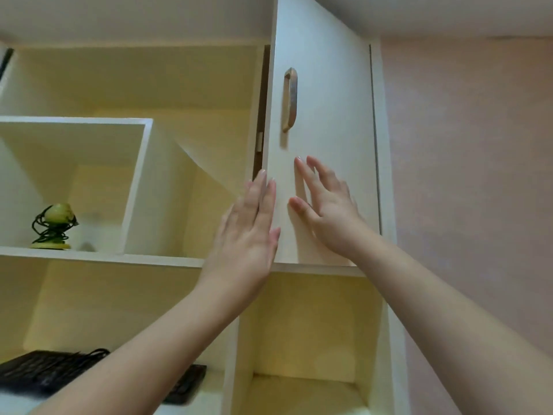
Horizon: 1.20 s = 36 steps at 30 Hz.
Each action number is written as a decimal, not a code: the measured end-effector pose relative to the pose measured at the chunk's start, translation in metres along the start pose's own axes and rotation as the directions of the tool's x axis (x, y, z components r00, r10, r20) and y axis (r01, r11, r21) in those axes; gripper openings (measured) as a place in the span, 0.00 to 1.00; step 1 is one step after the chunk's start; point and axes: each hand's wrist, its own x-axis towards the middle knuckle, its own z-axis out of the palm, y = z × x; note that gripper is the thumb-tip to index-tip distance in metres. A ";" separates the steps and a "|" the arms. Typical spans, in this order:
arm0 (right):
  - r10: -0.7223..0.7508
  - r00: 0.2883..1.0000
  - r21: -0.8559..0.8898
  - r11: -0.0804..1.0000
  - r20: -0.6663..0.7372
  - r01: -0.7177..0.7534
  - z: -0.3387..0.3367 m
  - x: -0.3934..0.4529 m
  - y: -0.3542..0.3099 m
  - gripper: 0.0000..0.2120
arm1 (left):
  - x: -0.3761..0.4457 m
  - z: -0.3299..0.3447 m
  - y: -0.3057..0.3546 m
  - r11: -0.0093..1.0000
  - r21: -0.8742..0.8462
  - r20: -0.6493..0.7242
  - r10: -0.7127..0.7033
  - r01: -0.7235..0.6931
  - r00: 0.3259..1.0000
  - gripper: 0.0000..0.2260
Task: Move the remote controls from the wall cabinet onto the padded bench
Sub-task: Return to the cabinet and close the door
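While the cabinet door (323,145) is barely ajar, my left hand (248,229) and right hand (326,211), both released, rest flat against it; no remotes moved.

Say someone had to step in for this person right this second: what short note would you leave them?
Left hand: open, fingers straight, at the cabinet door's left edge, holding nothing.
Right hand: open, fingers spread on the door's face below the handle.
Door looks barely ajar; no remote controls or bench in view.
Done: nothing visible yet.
Left: open the door, find the remotes, carry them to the bench.
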 end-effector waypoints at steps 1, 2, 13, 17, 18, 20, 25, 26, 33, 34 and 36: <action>-0.006 1.000 0.019 1.000 0.009 0.005 -0.001 -0.002 0.005 0.30 | 0.001 0.002 -0.001 0.992 0.112 -0.030 0.069 -0.066 0.997 0.26; 0.005 1.000 0.038 0.999 0.020 -0.005 -0.002 -0.005 0.012 0.31 | 0.001 0.002 -0.002 0.975 0.189 -0.032 0.121 -0.113 0.992 0.25; 0.139 0.988 0.033 0.989 0.067 -0.141 0.006 -0.017 0.024 0.40 | 0.009 -0.005 -0.016 0.830 0.505 0.079 0.229 -0.237 0.970 0.27; 0.164 0.986 -0.024 0.986 0.040 -0.163 0.013 -0.014 0.021 0.39 | 0.013 -0.002 -0.021 0.806 0.533 0.109 0.238 -0.259 0.965 0.27; 0.172 0.985 -0.051 0.984 0.031 -0.170 0.015 -0.012 0.020 0.39 | 0.013 -0.001 -0.025 0.801 0.538 0.119 0.236 -0.263 0.964 0.27; 0.186 0.983 -0.110 0.977 0.009 -0.183 0.021 -0.009 0.017 0.39 | 0.015 0.002 -0.032 0.811 0.527 0.143 0.211 -0.255 0.967 0.27; 0.217 0.976 -0.260 0.941 -0.022 -0.215 0.033 -0.004 0.011 0.39 | 0.015 0.014 -0.044 0.863 0.451 0.229 0.133 -0.227 0.964 0.27; 0.218 0.976 -0.298 0.930 -0.027 -0.216 0.035 -0.002 0.012 0.39 | 0.016 0.018 -0.047 0.870 0.442 0.256 0.113 -0.220 0.960 0.27; 0.257 0.966 -0.468 0.855 0.012 -0.222 0.057 0.013 0.017 0.39 | 0.037 0.047 -0.061 0.907 0.385 0.413 -0.005 -0.169 0.911 0.27; 0.258 0.966 -0.471 0.853 0.011 -0.222 0.057 0.013 0.018 0.39 | 0.037 0.049 -0.061 0.911 0.377 0.413 -0.002 -0.169 0.911 0.28; 0.265 0.964 -0.479 0.847 0.008 -0.229 0.057 0.011 0.019 0.38 | 0.033 0.052 -0.062 0.921 0.358 0.406 -0.002 -0.157 0.914 0.27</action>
